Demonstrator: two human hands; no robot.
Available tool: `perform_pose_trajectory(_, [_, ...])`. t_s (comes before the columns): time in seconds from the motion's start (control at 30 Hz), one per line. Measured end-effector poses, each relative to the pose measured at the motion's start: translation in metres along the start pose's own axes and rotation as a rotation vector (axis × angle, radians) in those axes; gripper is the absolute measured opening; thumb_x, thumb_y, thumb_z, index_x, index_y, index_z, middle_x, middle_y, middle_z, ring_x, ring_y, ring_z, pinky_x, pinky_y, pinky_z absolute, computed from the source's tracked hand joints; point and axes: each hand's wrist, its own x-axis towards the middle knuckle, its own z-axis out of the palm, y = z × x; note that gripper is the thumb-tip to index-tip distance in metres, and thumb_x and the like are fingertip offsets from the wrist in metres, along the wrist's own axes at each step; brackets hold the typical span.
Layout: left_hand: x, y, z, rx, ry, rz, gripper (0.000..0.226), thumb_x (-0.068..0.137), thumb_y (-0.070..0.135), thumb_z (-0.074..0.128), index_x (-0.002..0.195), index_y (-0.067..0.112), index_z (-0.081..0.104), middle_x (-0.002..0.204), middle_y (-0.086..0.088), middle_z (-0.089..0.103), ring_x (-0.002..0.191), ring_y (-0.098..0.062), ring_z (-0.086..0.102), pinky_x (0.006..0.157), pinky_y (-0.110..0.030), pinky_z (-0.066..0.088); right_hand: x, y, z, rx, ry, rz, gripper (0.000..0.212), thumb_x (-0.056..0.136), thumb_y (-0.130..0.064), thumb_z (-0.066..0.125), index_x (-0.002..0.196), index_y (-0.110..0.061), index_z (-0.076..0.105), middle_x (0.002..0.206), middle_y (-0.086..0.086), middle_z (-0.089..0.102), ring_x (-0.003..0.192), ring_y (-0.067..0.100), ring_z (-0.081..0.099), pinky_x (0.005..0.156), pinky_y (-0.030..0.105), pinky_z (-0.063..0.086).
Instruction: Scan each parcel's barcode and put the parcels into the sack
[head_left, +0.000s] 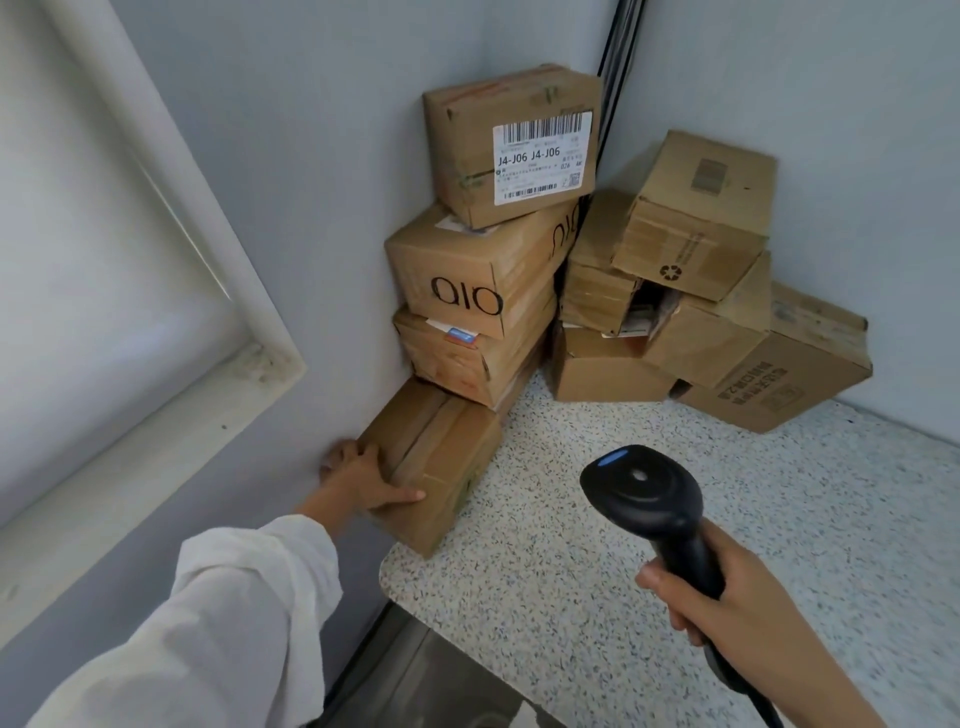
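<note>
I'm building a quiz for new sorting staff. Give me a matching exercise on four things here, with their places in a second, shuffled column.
1. barcode scanner
2. J4-J06 box
3. recycling-symbol box
4. lowest box

a. tilted atop the jumbled pile
b. gripped by the left hand
c. held in the right hand
d. top of the tall stack

Pairs: 1-c, 2-d, 3-a, 4-b.

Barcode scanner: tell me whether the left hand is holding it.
No, the right hand grips the barcode scanner, while the left hand holds the bottom parcel.
</note>
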Motion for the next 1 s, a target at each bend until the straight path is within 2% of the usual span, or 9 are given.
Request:
perform_pose_trajectory(0.2, [0.002, -0.003, 0.007, -0.049, -0.028, 0.020, 0.113, 0.058, 0.076, 0.068, 0.143, 0.023, 0.016, 0.148, -0.014, 0.007, 0.140, -0.035, 0.010, 0.112, -0.049, 0.024, -0.005, 0.000, -0.004, -0.002, 0.015, -0.002, 0.013, 0.081, -0.015, 0.069, 0.086, -0.013, 0.058, 0.054, -0.009, 0.063, 0.043, 0.003, 0.054, 0.048, 0.019, 0.045])
perform_pose_trajectory(0.27, [0.000, -0.005, 0.007, -0.066, -0.038, 0.041, 0.121, 0.050, 0.081, 0.066, 0.144, 0.023, 0.017, 0.150, -0.013, 0.010, 0.140, -0.033, 0.014, 0.112, -0.047, 0.025, -0.006, -0.001, -0.006, 0.004, 0.027, 0.004, 0.013, 0.081, -0.015, 0.069, 0.086, -0.013, 0.058, 0.055, -0.008, 0.064, 0.044, 0.003, 0.055, 0.048, 0.018, 0.045])
perform_pose_trajectory(0.37, [-0.005, -0.004, 0.010, -0.018, -0.024, 0.066, 0.139, 0.034, 0.093, 0.049, 0.148, 0.022, 0.012, 0.156, -0.010, 0.006, 0.144, -0.030, 0.010, 0.115, -0.044, 0.019, -0.007, 0.000, -0.008, 0.008, 0.044, 0.008, 0.013, 0.080, -0.015, 0.070, 0.086, -0.012, 0.059, 0.055, -0.007, 0.063, 0.045, 0.003, 0.055, 0.047, 0.017, 0.045])
perform_pose_trajectory(0.47, [-0.012, 0.003, 0.017, 0.048, -0.061, 0.068, 0.135, 0.054, 0.085, 0.059, 0.151, 0.016, -0.005, 0.157, -0.015, -0.012, 0.145, -0.032, -0.006, 0.117, -0.047, 0.010, -0.008, 0.001, -0.007, 0.000, 0.046, 0.003, 0.011, 0.081, -0.015, 0.069, 0.086, -0.012, 0.059, 0.055, -0.007, 0.063, 0.044, 0.003, 0.055, 0.047, 0.017, 0.045])
perform_pose_trajectory(0.57, [-0.021, 0.017, 0.030, 0.085, -0.093, 0.065, 0.143, 0.057, 0.079, 0.065, 0.147, 0.006, -0.020, 0.152, -0.020, -0.025, 0.141, -0.038, -0.019, 0.115, -0.050, 0.005, -0.008, 0.000, -0.007, 0.011, 0.047, 0.002, 0.011, 0.081, -0.015, 0.069, 0.086, -0.013, 0.060, 0.053, -0.009, 0.062, 0.043, 0.002, 0.054, 0.046, 0.016, 0.045])
perform_pose_trajectory(0.67, [-0.025, 0.024, 0.043, 0.025, -0.008, 0.049, 0.135, 0.065, 0.071, 0.067, 0.146, 0.004, -0.018, 0.153, -0.020, -0.024, 0.140, -0.041, -0.021, 0.116, -0.050, 0.007, -0.009, 0.001, -0.007, 0.006, 0.047, -0.001, 0.011, 0.081, -0.016, 0.069, 0.085, -0.015, 0.060, 0.052, -0.008, 0.061, 0.043, 0.002, 0.054, 0.047, 0.017, 0.045])
perform_pose_trajectory(0.83, [-0.030, 0.016, 0.047, -0.074, 0.103, 0.161, 0.114, 0.072, 0.066, 0.063, 0.150, 0.015, -0.002, 0.157, -0.015, -0.009, 0.143, -0.038, -0.009, 0.114, -0.049, 0.018, -0.011, 0.002, -0.008, 0.011, 0.050, -0.003, 0.012, 0.081, -0.018, 0.070, 0.086, -0.016, 0.059, 0.052, -0.007, 0.060, 0.044, 0.001, 0.054, 0.047, 0.017, 0.045])
perform_pose_trajectory(0.9, [-0.032, 0.011, 0.047, -0.103, 0.143, 0.237, 0.098, 0.079, 0.058, 0.061, 0.150, 0.020, 0.005, 0.157, -0.014, 0.001, 0.143, -0.039, 0.006, 0.108, -0.047, 0.030, -0.012, 0.002, -0.008, 0.009, 0.053, -0.007, 0.012, 0.081, -0.018, 0.070, 0.086, -0.017, 0.059, 0.053, -0.005, 0.061, 0.044, 0.002, 0.054, 0.048, 0.018, 0.045])
perform_pose_trajectory(1.0, [-0.037, 0.008, 0.048, -0.068, 0.229, 0.351, 0.081, 0.085, 0.053, 0.055, 0.147, 0.021, 0.015, 0.151, -0.012, 0.018, 0.116, -0.032, 0.048, 0.076, -0.033, 0.048, -0.013, 0.002, -0.008, 0.020, 0.065, -0.012, 0.011, 0.080, -0.017, 0.070, 0.086, -0.017, 0.060, 0.056, -0.002, 0.062, 0.045, 0.003, 0.055, 0.050, 0.022, 0.046])
